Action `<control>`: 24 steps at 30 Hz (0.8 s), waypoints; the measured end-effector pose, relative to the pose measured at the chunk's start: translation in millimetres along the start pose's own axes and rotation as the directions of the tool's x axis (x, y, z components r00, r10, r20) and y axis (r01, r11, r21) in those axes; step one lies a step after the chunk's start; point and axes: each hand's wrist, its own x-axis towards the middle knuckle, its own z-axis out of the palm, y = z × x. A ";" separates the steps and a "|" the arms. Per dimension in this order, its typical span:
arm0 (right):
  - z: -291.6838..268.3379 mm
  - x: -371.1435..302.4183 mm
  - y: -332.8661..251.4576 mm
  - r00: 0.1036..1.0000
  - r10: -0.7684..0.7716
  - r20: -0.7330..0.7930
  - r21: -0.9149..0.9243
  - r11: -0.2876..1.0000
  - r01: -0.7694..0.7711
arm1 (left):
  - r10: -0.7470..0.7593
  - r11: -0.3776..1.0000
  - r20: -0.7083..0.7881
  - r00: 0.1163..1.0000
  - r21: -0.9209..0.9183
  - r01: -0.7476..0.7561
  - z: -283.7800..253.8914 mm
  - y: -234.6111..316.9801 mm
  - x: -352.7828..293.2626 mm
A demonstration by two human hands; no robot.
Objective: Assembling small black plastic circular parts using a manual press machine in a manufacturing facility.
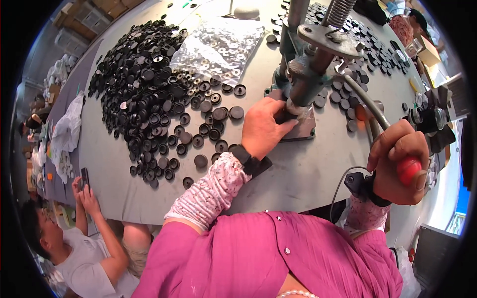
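A dark green hand press with a coil spring stands on the table in front of me. My left hand is at its base, thumb and fingers closed round a small black cap right under the press head. The fingers partly hide that cap. My right hand is wrapped round the red knob at the end of the press's metal lever. Left of the press lies a large heap of round black caps, some showing hollow undersides with a metal centre.
A clear plastic bag of small metal rings lies beside the heap. More black discs are spread right of the press. At the table's left edge, a person holds a phone. A white plastic bag lies farther left.
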 end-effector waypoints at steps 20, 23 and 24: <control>-20.9 -90.0 55.9 0.989 -0.033 0.144 -0.086 0.995 0.046 | -0.077 0.856 -0.047 0.996 0.508 0.090 -136.0 -81.9 -8.6; -11.8 -58.8 41.0 0.989 -0.082 0.124 -0.134 0.986 0.098 | -0.165 0.887 0.085 0.983 0.449 0.110 -153.7 -91.8 -9.6; -11.9 -43.9 26.3 0.989 -0.064 0.131 -0.132 0.988 0.081 | -0.192 0.885 0.065 0.979 0.442 0.144 -155.0 -89.7 -8.8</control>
